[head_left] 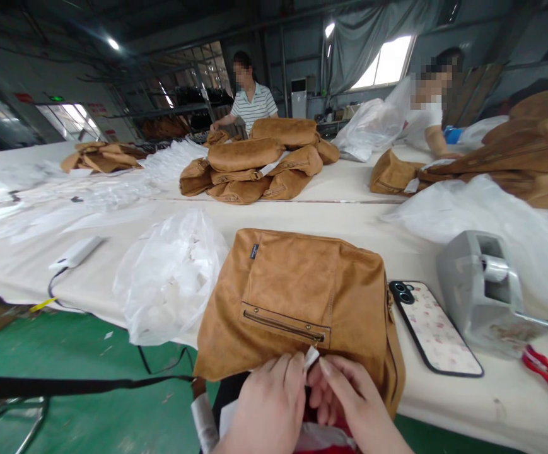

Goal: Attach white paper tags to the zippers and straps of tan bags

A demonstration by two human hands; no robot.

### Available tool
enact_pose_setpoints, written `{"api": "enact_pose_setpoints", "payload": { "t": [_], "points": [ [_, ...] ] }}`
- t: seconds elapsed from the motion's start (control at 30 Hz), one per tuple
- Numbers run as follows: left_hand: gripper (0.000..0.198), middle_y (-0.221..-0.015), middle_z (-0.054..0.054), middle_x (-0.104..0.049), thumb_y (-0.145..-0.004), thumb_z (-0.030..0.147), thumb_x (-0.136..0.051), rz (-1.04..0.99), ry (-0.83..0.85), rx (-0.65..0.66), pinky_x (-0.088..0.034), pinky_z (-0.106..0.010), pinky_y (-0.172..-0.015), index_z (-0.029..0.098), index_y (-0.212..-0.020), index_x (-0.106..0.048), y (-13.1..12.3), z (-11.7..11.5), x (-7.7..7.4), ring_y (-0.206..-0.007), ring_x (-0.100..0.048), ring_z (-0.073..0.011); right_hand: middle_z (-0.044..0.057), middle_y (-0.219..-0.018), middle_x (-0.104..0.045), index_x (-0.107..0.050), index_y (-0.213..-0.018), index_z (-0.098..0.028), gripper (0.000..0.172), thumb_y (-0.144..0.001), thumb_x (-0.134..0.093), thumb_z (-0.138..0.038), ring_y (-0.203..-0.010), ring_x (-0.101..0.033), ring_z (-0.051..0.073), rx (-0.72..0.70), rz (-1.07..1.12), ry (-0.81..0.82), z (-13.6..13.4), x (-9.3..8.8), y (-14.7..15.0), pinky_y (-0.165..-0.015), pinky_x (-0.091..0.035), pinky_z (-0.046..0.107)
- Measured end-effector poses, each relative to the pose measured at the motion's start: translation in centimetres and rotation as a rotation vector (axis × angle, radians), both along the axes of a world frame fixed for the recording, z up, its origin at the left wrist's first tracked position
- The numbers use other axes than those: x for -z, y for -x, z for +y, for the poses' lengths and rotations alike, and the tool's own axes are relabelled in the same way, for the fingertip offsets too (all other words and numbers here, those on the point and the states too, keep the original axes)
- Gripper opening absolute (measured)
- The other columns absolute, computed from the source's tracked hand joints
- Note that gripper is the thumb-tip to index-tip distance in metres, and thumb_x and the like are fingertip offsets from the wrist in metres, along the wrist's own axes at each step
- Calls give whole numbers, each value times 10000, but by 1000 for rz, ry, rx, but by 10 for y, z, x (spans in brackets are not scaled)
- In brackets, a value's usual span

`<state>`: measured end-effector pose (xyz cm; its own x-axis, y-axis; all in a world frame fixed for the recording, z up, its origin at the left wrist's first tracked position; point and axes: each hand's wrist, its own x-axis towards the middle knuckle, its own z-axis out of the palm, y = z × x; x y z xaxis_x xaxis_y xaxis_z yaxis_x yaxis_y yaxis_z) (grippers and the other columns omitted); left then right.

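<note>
A tan leather-look bag (292,271) lies at the table's front edge, its zipped pocket (285,325) facing up. From the zip's right end hangs a small white wrapping (311,357), apparently around the zip pull. My left hand (271,394) is closed, pinching this wrapping from the left. Thumb and fingers of my right hand (352,394) close in on it from the right; the exact contact is partly hidden. A black strap (89,384) runs left from the bag's lower left corner, where a wrapped strap end (202,419) hangs.
Right of the bag lie a phone (437,328) and a grey tape dispenser (479,290). A plastic bag (172,277) sits left, near a white handheld device (77,252). Tan bags (255,164) are piled beyond. Two people (255,101) stand across the table.
</note>
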<state>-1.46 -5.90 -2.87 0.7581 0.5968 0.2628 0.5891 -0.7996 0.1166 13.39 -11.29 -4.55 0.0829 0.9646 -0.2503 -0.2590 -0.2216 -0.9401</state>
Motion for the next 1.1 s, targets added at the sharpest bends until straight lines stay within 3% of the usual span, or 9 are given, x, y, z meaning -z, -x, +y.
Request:
{"api": "enact_pose_setpoints", "payload": {
  "t": [0.1,0.23,0.33,0.43,0.53,0.63,0.73,0.87,1.1],
  "points": [
    [430,-969,-106,-672,-784,65,-482,184,-32,25,-541,-367,-713,118,-1210,-518,1,-3,-1,-813,-649,-248,25,-545,-603,-612,-743,-124,589,-833,-487,-692,-400,-518,81,12,29,17,-2,-3,3,-399,-354,167],
    [539,-970,-104,-657,-780,27,-466,290,-21,-1,-543,-369,-712,110,-1313,-456,2,-5,1,-841,-639,-255,24,-517,-600,-609,-736,-127,626,-826,-450,-726,-363,-498,78,37,-30,64,-2,-1,4,-361,-315,158],
    [551,-953,-97,-659,-804,22,-446,254,9,-7,-532,-386,-706,122,-1345,-425,3,-5,7,-830,-637,-265,-11,-510,-574,-575,-714,-149,552,-795,-544,-695,-354,-466,59,55,-95,67,-1,1,4,-363,-303,150],
    [443,-987,-109,-675,-853,52,-433,77,114,-47,-502,-374,-735,156,-1281,-476,4,-5,13,-858,-650,-271,-32,-497,-545,-530,-664,-166,521,-772,-596,-672,-361,-452,55,88,-116,37,-2,1,8,-381,-326,154],
    [207,-885,-87,-690,-931,159,-404,-157,349,-162,-450,-317,-687,195,-1065,-558,5,-6,14,-767,-661,-231,-40,-492,-526,-518,-652,-171,519,-768,-603,-670,-368,-441,55,145,-82,0,-3,2,16,-389,-340,160],
    [158,-776,-59,-656,-949,243,-405,-342,603,-254,-404,-292,-659,210,-896,-549,2,-5,7,-693,-619,-196,-44,-499,-520,-529,-670,-169,501,-770,-619,-652,-371,-438,55,175,-48,-12,-3,7,22,-385,-339,162],
    [237,-644,-5,-547,-935,361,-441,-506,916,-275,-358,-249,-575,198,-780,-517,-3,-2,0,-582,-498,-140,-46,-506,-514,-535,-682,-166,505,-770,-617,-657,-371,-433,53,156,-33,-14,-2,15,23,-379,-332,161],
    [449,-462,105,-313,-819,635,-513,-667,1402,-300,-167,-211,-427,191,-752,-487,-7,4,-2,-418,-214,-69,-41,-523,-521,-557,-703,-156,500,-786,-609,-646,-394,-439,54,145,-35,-18,1,22,21,-396,-341,165],
    [546,-380,132,-316,-675,718,-627,-757,1727,-305,-119,-198,-368,193,-728,-485,-2,11,9,-318,-157,-30,-33,-535,-526,-593,-689,-148,470,-794,-633,-605,-425,-463,64,153,-26,-43,3,22,22,-421,-376,171]
  ]
}}
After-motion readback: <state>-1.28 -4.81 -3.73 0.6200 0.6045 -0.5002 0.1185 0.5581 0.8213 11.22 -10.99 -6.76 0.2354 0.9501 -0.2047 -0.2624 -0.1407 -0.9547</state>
